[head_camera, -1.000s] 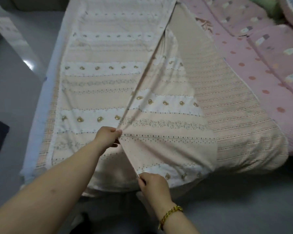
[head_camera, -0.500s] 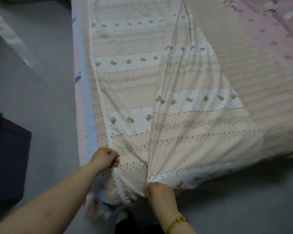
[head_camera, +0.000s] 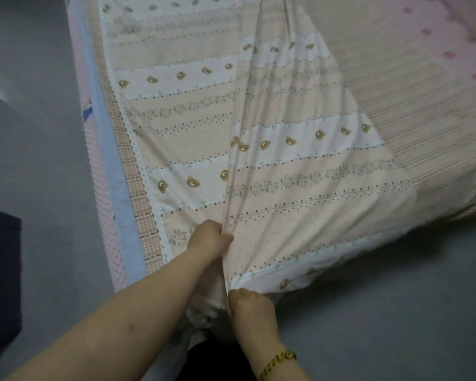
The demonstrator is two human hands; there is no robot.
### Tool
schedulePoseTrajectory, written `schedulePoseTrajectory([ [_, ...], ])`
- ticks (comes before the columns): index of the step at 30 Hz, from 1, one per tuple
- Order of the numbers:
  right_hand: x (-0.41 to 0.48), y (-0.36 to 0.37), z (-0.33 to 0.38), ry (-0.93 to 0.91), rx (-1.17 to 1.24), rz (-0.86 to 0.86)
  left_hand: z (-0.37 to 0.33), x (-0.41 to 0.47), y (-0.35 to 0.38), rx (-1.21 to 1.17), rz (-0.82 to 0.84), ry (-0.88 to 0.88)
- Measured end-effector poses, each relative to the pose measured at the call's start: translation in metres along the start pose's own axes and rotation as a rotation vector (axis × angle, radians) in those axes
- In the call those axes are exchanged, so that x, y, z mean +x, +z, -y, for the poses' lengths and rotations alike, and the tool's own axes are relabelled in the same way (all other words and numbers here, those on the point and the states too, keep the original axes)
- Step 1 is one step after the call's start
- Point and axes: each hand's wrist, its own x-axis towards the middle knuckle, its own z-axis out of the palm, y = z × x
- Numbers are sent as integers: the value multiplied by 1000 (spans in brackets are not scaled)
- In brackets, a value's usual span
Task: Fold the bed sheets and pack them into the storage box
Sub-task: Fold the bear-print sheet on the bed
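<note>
The bear-print sheet (head_camera: pixel 300 193) is lying along the bed (head_camera: pixel 113 188), with its right part rising in a long ridge that runs away from the person. The left hand (head_camera: pixel 208 237) is gripping that ridge near the bed's foot, fingers curled round the cloth. The right hand (head_camera: pixel 249 303), just nearer, is pinching the hem.

The raised flap is hanging slack to the right, so a pull on the ridge alone could be dragging the fold askew and leaving the edges mismatched. The hem is overhanging the floor (head_camera: pixel 396 312) and could be slipping onto it if either grip loosens. The striped underlayer (head_camera: pixel 423 111) may be bunching along with it.

Counted:
- one sheet
- two hands, both on the sheet
- one striped underlayer
- one pink dotted cover (head_camera: pixel 448 53)
- one dark box (head_camera: pixel 0 270), probably the storage box, partly in view and well apart from the sheet
- one bracelet (head_camera: pixel 278 361)
</note>
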Motion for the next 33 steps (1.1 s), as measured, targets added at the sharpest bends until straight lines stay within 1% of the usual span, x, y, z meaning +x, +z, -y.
schedulePoseTrajectory([
  [2,-3,0,1,-16,12,-5,9,-7,-9,-93,-13,24],
  [4,-5,-1,7,-53,46,-4,21,-17,-21,-189,-76,42],
  [7,-5,-3,24,-110,42,51,50,-28,-31,-291,-168,4],
  [9,-2,2,34,-165,11,97,70,-34,-30,-273,-206,-65],
  [12,6,17,35,-179,19,266,86,-28,-23,-199,-241,-136],
  [14,6,11,34,-179,18,383,85,-21,-19,-80,-230,-113],
  [16,17,-1,25,-239,132,383,77,-18,-18,1,-219,-88],
  [17,21,-5,19,-252,165,428,73,-18,-18,10,-226,-87],
  [18,24,-12,15,-192,228,523,69,-20,-20,-1,-240,-100],
  [19,25,-17,12,-154,270,555,67,-22,-22,-19,-254,-108],
  [21,25,-27,6,-79,329,504,65,-26,-26,-44,-256,-96],
  [24,34,-41,-2,-27,350,426,58,-25,-39,-12,-269,2],
  [26,51,-51,-3,24,402,317,50,-15,-55,24,-285,119],
  [27,62,-53,-1,50,431,268,49,-5,-63,103,-286,173],
  [29,95,-51,11,124,502,217,51,29,-83,339,-257,319],
  [30,108,-53,17,152,522,199,52,43,-90,417,-245,367],
  [31,127,-51,28,187,531,164,54,62,-101,481,-236,442],
  [33,163,-41,47,277,540,76,54,97,-122,530,-207,679],
])
